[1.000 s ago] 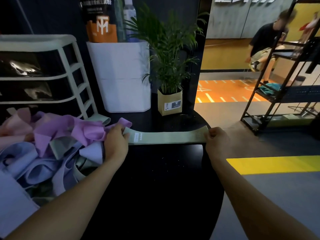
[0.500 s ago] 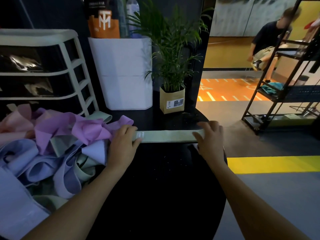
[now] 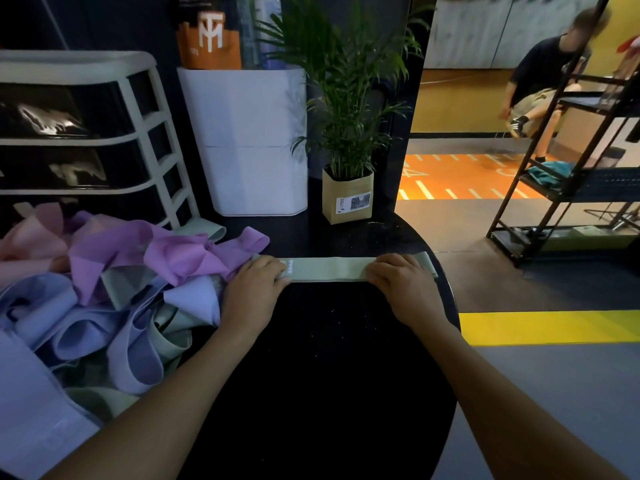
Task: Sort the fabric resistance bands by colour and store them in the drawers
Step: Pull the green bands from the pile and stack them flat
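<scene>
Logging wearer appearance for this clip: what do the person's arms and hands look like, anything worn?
Both forearms are bare as far as the frame shows: no sleeves in view. The left hand and right hand wear no gloves, and no watch, bracelet or ring shows on the visible wrists and fingers. No markings can be made out in the dim light.

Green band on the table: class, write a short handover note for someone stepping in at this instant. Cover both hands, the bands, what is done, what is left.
Left hand and right hand: both rest flat on the green band, stretched out on the black table.
Mixed pile of bands lies left, in front of the drawer unit.
Done: one band laid flat.
Left: store it, then sort the pile.
</scene>
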